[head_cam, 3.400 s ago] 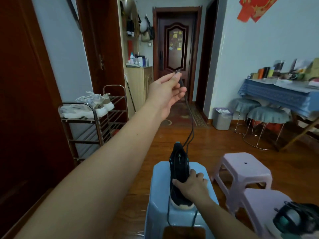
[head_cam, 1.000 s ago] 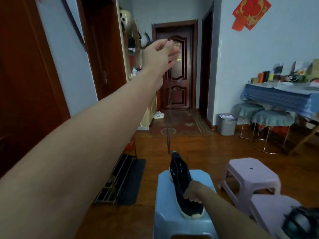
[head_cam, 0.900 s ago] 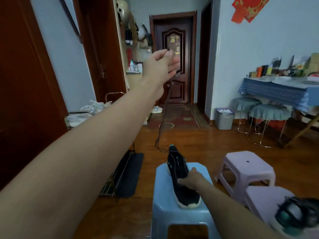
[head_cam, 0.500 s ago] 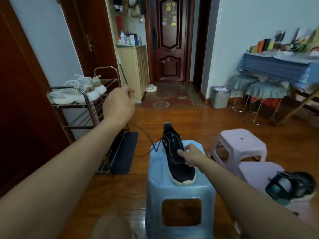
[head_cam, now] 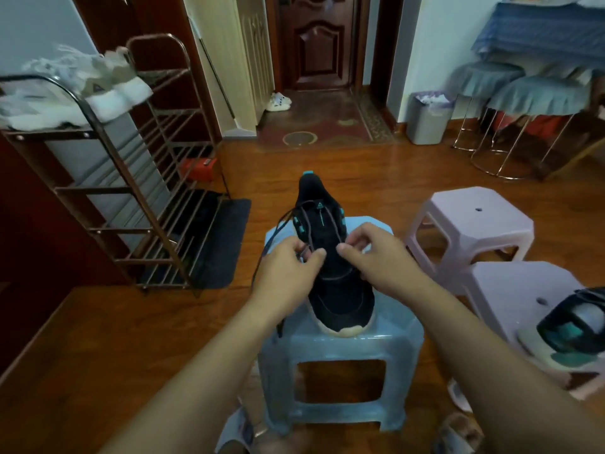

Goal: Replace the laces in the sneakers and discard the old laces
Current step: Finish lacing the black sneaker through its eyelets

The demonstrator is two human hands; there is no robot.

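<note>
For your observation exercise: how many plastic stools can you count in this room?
3: a blue stool under the black sneaker, a pink stool right of it, another pink stool nearer. Others may be hidden.

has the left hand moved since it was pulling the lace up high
Yes: the left hand has come down to the black sneaker on the blue stool, pinching the lace.

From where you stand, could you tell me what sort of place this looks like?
Most likely the entrance area of a home. A brown metal shoe rack with pale sneakers stands by the wall, a dark carved wooden door has a patterned doormat before it, and low plastic stools sit on wooden flooring.
</note>
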